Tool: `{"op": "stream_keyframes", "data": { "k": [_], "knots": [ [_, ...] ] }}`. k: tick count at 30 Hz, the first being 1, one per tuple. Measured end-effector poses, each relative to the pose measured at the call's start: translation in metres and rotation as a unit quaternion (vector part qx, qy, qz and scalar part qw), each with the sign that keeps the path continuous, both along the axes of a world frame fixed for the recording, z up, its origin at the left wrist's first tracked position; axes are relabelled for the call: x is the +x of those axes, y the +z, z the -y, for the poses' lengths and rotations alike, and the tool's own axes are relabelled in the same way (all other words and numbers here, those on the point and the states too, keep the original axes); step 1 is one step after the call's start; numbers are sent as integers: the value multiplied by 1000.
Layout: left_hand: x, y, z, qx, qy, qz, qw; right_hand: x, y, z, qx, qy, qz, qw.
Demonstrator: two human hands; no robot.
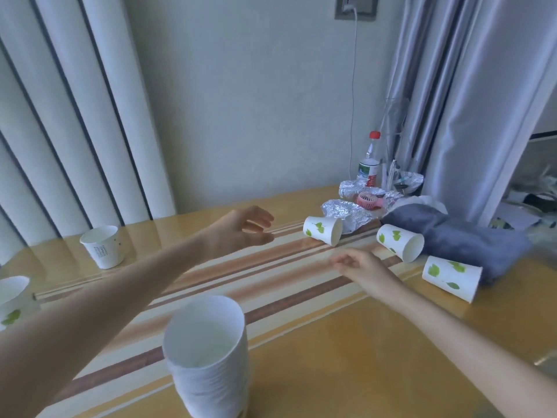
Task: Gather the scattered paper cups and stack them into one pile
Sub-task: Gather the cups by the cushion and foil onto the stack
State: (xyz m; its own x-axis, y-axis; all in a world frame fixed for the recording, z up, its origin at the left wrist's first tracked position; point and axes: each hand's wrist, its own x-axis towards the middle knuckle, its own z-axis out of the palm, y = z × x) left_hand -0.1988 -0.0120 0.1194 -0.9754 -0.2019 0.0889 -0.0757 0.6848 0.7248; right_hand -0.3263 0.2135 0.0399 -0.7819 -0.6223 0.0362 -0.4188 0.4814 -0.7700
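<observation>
A stack of white paper cups (208, 357) stands upright near the table's front edge. Three leaf-printed cups lie on their sides at the right: one (323, 230) by the foil, one (401, 242) against the blue cloth, one (452, 277) nearer me. An upright white cup (104, 245) stands at the far left, and another leaf cup (12, 300) is cut off by the left frame edge. My left hand (241, 230) hovers open over the table's middle, left of the fallen cups. My right hand (358, 263) holds nothing, fingers loosely curled, just short of the second fallen cup.
The wooden table (331, 342) has brown stripes. At the back right lie crumpled foil (346, 212), a pink fan (370, 200), a red-capped bottle (369, 164) and a folded blue cloth (470, 239). Curtains hang behind on both sides.
</observation>
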Motion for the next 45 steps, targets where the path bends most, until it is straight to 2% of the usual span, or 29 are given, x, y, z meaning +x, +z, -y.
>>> {"op": "stream_keyframes", "data": {
  "k": [4, 8, 10, 12, 14, 19, 22, 26, 30, 32, 34, 37, 39, 41, 43, 45],
  "knots": [
    [-65, 11, -15, -52, -56, 13, 997, -37, 8, -21, 12, -54, -34, 998],
    [-112, -9, -35, -140, -121, 13, 983, -79, 10, -39, 29, -154, -81, 984],
    [-131, -25, -34, -174, -148, 21, 973, -101, 5, -45, 90, -209, -120, 966],
    [-146, -37, -32, -178, -167, 29, 969, -118, -2, -49, 189, -233, -161, 940],
    [-161, -48, -30, -199, -172, 28, 964, -129, -10, -49, 264, -242, -166, 919],
    [-196, -75, -20, -289, -147, 62, 944, -139, -28, -41, 338, -281, -165, 883],
    [-206, -85, -14, -284, -141, 77, 945, -131, -30, -31, 314, -272, -209, 885],
    [-214, -96, -13, -303, -150, 88, 937, -114, -28, -16, 201, -254, -144, 935],
    [-215, -101, -17, -401, -111, 44, 908, -107, -25, -15, 117, -275, -76, 951],
    [-213, -103, -20, -455, -90, 25, 886, -102, -24, -15, 109, -272, -72, 953],
    [-210, -103, -21, -466, -73, 6, 882, -97, -20, -15, 119, -260, -79, 955],
    [-200, -92, -16, -385, -52, 5, 922, -91, -7, -14, 129, -234, -97, 959],
    [-188, -76, -8, -260, -26, 14, 965, -86, 8, -11, 94, -210, -98, 968],
    [-169, -56, -1, -113, -5, 6, 994, -79, 24, -5, 30, -181, -95, 978],
    [-143, -33, 2, -26, 19, -25, 999, -68, 40, 5, -20, -163, -87, 983],
    [-110, -10, 3, 20, 38, -48, 998, -54, 55, 17, -45, -157, -55, 985]
  ]
}}
